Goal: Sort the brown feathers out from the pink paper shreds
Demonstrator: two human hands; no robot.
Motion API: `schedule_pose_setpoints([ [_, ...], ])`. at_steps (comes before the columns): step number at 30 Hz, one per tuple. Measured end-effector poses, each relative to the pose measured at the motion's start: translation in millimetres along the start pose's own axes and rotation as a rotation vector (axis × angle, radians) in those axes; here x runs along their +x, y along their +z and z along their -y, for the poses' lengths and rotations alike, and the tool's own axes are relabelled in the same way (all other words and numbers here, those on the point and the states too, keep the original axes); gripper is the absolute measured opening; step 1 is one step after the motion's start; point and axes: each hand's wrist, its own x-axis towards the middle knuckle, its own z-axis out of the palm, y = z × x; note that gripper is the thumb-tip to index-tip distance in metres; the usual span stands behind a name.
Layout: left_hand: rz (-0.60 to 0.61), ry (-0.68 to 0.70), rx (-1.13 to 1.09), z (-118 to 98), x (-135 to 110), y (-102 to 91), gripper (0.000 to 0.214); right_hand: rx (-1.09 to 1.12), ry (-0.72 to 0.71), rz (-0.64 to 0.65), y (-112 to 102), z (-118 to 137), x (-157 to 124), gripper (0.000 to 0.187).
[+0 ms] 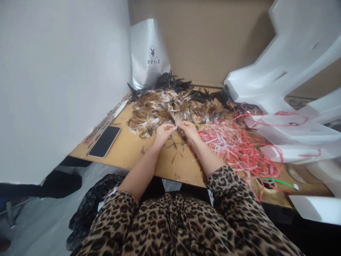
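Observation:
My left hand (pixel 163 134) is closed in a pinch, thumb and forefinger on the pale end of a feather. Just beside it my right hand (pixel 188 130) pinches too, its fingertips at the same feather (pixel 173 114), whose exact outline blurs into those behind. Both hands are low over the front edge of a wide pile of brown, white and black feathers (pixel 151 106). A few small loose feathers (pixel 174 158) lie on the wooden table (pixel 141 151) below my hands. To the right of my right hand spreads a tangle of pink and red ribbons (pixel 231 142).
A phone (pixel 105 141) lies at the table's left, near thin sticks (pixel 102 124) along the white partition (pixel 64 71). Behind the feathers stands a white bag (pixel 149 53). White plastic containers (pixel 290 128) crowd the right side. A black plastic bag (pixel 89 206) is below.

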Motion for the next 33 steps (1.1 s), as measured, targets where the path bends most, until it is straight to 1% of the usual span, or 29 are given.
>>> schedule_pose_setpoints([
  [6, 0.036, -0.023, -0.02, 1.7, 1.2, -0.1, 0.024, -0.073, -0.03, -0.01, 4.1, -0.5, -3.4, 0.03],
  [9, 0.052, -0.05, -0.051, 4.6, 3.0, -1.3, 0.022, -0.071, -0.004, -0.013, 4.7, -0.7, -3.8, 0.03],
  [11, 0.062, -0.069, -0.09, 6.9, 4.4, -2.4, 0.021, -0.043, 0.024, 0.013, 4.3, -1.1, -3.2, 0.03],
  [14, 0.09, -0.114, -0.188, 8.3, 5.7, -4.6, 0.021, 0.05, 0.048, 0.091, 2.2, -0.5, -1.5, 0.03],
  [16, 0.131, -0.166, -0.277, 6.7, 5.7, -6.8, 0.022, 0.143, 0.057, 0.176, -0.5, 1.8, -1.0, 0.028],
  [18, 0.207, -0.232, -0.365, 3.3, 4.8, -9.4, 0.024, 0.229, 0.084, 0.274, -4.2, 5.3, -1.2, 0.028],
  [20, 0.309, -0.303, -0.441, -0.7, 3.1, -11.9, 0.024, 0.291, 0.121, 0.371, -7.8, 8.4, -2.0, 0.026],
  [22, 0.402, -0.367, -0.515, -4.0, 0.9, -13.7, 0.023, 0.328, 0.148, 0.456, -10.7, 9.7, -2.7, 0.024],
  [24, 0.454, -0.431, -0.577, -6.0, -1.3, -14.4, 0.02, 0.334, 0.161, 0.525, -12.3, 8.9, -3.1, 0.023],
  [26, 0.474, -0.485, -0.613, -7.1, -3.0, -14.2, 0.015, 0.321, 0.168, 0.568, -13.1, 7.0, -3.5, 0.023],
  [28, 0.474, -0.509, -0.626, -7.5, -3.9, -13.6, 0.012, 0.317, 0.168, 0.592, -13.7, 5.3, -3.8, 0.024],
  [33, 0.422, -0.478, -0.633, -5.9, -2.0, -12.8, 0.012, 0.351, 0.162, 0.614, -14.4, 4.6, -4.3, 0.021],
])
